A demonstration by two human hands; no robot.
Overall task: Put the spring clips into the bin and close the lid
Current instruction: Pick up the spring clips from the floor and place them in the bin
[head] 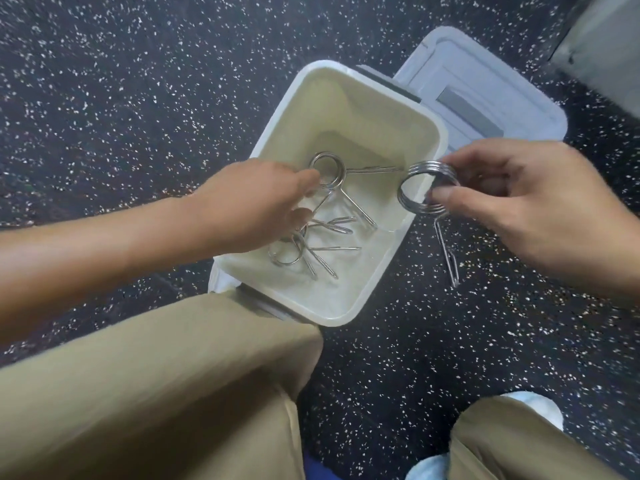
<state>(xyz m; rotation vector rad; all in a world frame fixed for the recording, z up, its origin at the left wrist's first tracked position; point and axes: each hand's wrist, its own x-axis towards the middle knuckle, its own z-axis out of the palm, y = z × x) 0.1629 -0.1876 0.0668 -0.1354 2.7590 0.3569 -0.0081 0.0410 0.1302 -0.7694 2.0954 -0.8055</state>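
Khaki trouser knees frame our crouch over the open bin, where loose spring clips already lie. Our left hand pinches one clip inside for release; our right hand pinches the next clip at the rim. Beyond, the lid lies flat, apparently kept clear for loading.

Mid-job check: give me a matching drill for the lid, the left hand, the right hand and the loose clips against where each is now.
1 lid
2 left hand
3 right hand
4 loose spring clips

A on the bin bottom
B holding a clip outside the rim
C on the floor behind the bin
D holding a clip inside the bin

Pairs: 1-C, 2-D, 3-B, 4-A
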